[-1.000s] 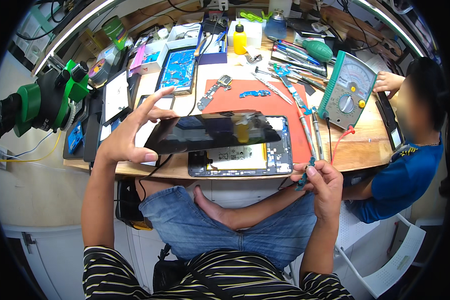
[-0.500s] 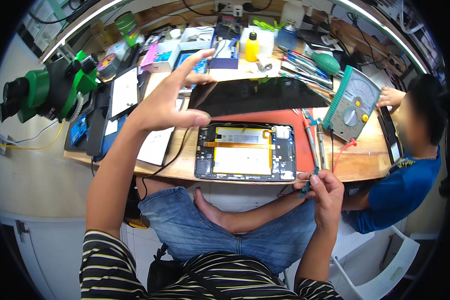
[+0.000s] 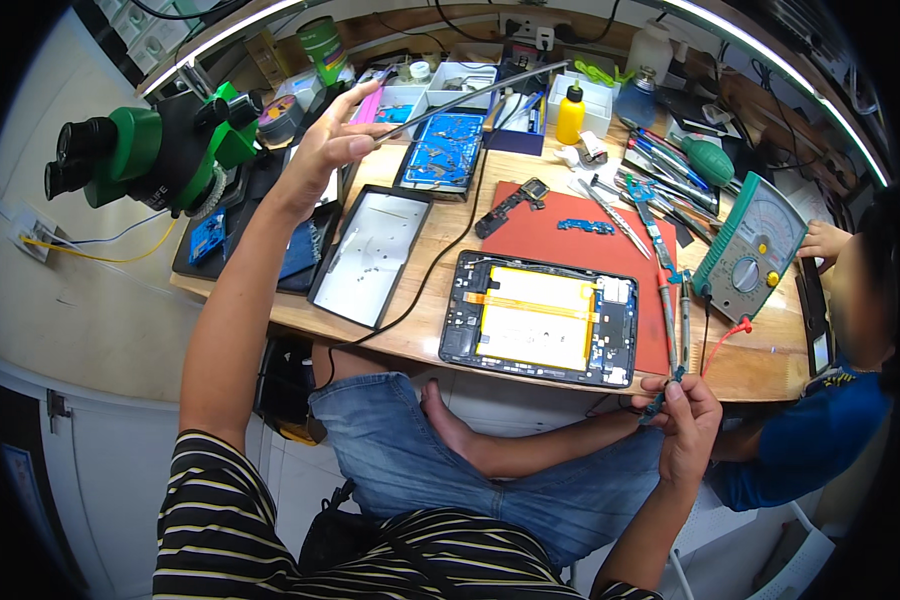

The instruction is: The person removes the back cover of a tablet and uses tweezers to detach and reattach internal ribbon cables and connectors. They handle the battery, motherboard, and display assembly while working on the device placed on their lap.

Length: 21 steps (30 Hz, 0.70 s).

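My left hand [image 3: 325, 155] pinches one end of a thin dark tablet screen [image 3: 470, 97], raised over the back of the bench and seen almost edge-on. Held in the fingertips of my right hand [image 3: 685, 415] is a small dark-green piece [image 3: 655, 406], too small to name surely. Between the hands, at the bench's front edge, lies an opened tablet body [image 3: 618, 350]. Its large silver battery [image 3: 530, 345] has yellow edges, with an orange ribbon cable [image 3: 530, 308] across it. Behind it, a small blue circuit board [image 3: 585, 227] rests on a red mat [image 3: 530, 240].
A dark tray [image 3: 355, 270] lies left of the tablet body; a black cable [image 3: 432, 262] runs beside it. A green-and-black microscope [image 3: 150, 150] stands left. Tweezers, probes and an analog multimeter [image 3: 755, 255] are right, near another person's hand [image 3: 823, 238].
My left hand has raised the screen and turned it from its broad face to edge-on, uncovering the mat and boards behind. My right hand keeps its hold. The whole view has shifted.
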Each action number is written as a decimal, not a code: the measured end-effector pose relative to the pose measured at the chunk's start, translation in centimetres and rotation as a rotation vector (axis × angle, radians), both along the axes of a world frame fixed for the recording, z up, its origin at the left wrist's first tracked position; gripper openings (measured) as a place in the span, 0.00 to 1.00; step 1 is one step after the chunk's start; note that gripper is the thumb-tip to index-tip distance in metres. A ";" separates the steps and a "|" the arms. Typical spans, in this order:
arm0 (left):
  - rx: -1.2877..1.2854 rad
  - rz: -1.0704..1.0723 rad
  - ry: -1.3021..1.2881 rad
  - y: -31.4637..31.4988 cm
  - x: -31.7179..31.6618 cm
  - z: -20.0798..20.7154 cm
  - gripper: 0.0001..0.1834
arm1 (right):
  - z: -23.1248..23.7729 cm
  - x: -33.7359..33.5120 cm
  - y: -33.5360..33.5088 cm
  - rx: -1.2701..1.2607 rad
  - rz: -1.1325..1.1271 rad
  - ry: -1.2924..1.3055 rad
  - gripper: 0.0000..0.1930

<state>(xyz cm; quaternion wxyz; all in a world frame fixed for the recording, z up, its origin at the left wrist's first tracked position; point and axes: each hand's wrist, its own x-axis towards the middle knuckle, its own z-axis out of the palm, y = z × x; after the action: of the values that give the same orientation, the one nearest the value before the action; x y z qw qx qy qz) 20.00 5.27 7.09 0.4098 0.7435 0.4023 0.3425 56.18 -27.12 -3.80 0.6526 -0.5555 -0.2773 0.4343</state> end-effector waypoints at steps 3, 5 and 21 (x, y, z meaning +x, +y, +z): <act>0.032 0.101 0.007 0.2 -2.6 -0.4 0.66 | -0.1 0.0 0.1 0.000 0.005 -0.016 0.08; 0.053 0.149 0.026 0.6 -4.3 -0.8 0.65 | 0.0 0.0 0.2 -0.008 -0.001 -0.018 0.08; 0.381 0.338 0.448 1.9 -11.8 -5.4 0.62 | 1.4 -1.1 1.0 -0.047 0.057 -0.081 0.09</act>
<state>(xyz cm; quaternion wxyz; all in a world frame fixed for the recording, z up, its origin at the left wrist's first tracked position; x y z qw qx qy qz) 8.21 7.13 1.65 0.1023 0.7863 0.5288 0.3028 55.04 -26.07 -2.44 0.6150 -0.5797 -0.3087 0.4364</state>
